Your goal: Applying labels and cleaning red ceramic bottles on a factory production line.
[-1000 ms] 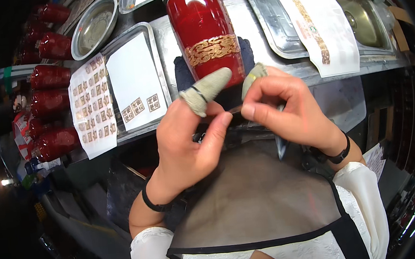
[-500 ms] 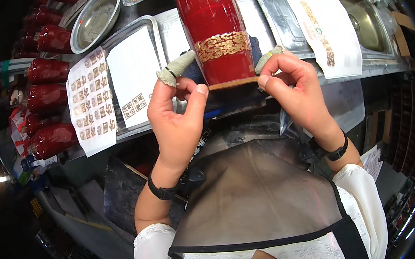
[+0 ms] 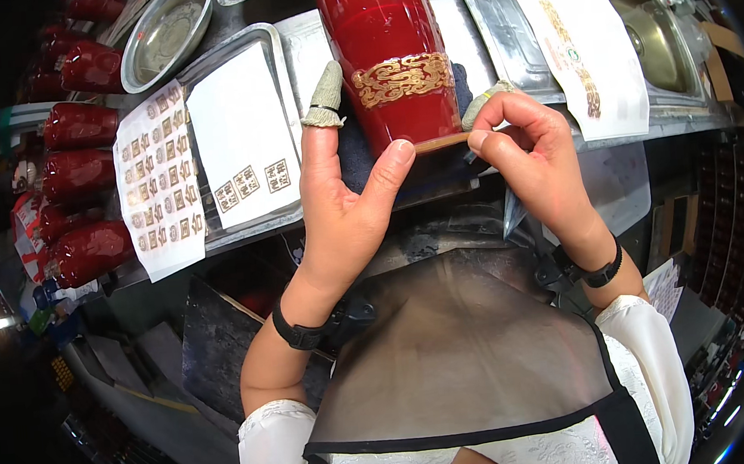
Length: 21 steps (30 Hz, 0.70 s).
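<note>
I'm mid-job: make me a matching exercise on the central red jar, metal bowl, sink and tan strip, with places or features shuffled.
Column one:
1. Central red jar
2. Metal bowl
3. Sink
4. Tan strip

Column two:
A. Upper right of the picture
B. Along the jar's near edge
C. Bears an ornate gold band
D. Upper left of the picture

Pairs: 1-C, 2-D, 3-A, 4-B

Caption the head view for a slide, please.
Right hand pinches a thin strip along a red vase; left hand has its thumb at the strip's left.
</note>
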Tool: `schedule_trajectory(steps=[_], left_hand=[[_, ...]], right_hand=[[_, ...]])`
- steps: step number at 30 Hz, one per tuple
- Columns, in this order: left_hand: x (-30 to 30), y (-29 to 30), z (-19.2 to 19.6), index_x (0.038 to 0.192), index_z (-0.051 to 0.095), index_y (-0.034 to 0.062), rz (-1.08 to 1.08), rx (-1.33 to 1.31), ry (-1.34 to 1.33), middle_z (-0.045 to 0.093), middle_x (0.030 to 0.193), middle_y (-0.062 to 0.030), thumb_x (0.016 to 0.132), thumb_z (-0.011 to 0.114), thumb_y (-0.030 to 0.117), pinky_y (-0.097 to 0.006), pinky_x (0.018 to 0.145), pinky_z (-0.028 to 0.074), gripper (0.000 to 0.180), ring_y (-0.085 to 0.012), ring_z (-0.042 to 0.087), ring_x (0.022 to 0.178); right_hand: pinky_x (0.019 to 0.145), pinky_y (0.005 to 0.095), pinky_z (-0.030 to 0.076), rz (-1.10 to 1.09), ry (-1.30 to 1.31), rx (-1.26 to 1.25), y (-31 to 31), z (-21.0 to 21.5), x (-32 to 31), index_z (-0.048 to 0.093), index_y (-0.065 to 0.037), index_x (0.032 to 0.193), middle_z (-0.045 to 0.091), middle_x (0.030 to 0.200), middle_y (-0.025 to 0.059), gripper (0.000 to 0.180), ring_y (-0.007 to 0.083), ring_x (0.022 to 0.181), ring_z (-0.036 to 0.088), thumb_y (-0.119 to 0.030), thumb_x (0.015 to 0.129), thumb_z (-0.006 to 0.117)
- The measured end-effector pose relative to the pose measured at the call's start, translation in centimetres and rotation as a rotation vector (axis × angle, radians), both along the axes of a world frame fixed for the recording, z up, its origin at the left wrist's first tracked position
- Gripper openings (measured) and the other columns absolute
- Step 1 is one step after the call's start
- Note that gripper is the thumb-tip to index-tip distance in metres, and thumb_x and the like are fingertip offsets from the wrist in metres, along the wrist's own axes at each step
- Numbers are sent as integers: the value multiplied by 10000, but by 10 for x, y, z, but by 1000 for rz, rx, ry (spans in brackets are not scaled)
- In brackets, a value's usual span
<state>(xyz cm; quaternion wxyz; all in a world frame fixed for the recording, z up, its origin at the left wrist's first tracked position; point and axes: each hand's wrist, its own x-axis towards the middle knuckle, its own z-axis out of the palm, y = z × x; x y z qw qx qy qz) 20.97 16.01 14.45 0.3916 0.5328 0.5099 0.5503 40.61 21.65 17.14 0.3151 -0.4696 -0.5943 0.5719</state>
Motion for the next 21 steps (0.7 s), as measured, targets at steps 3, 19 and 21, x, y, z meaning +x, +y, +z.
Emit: schedule_trajectory(steps=[3, 19, 21], left_hand=[[1, 0, -1, 1498, 303, -27, 7, 4, 18, 385, 1498, -167, 910, 656, 70, -380, 1167, 271, 693, -248, 366, 1394], [7, 0, 1, 1481, 330, -36, 70, 22, 190, 447, 1442, -153, 902, 683, 114, -366, 1116, 342, 695, -233, 445, 1319], [8, 1, 0, 1476, 336, -39, 101, 32, 244, 460, 1429, -148, 897, 692, 117, -360, 1101, 360, 697, -228, 463, 1301]], right_hand=[[538, 178, 373, -11, 12, 22, 0, -2, -1, 606, -3, 800, 566, 873, 6, 76, 3, 609, 475, -54, 838, 648], [512, 203, 300, -19, -124, 177, 1, -12, -7, 598, -34, 761, 499, 806, -14, 241, 20, 585, 363, -175, 799, 791], [507, 207, 285, -20, -169, 243, 0, -14, -9, 591, -41, 751, 491, 794, -20, 285, 22, 579, 342, -207, 788, 819]])
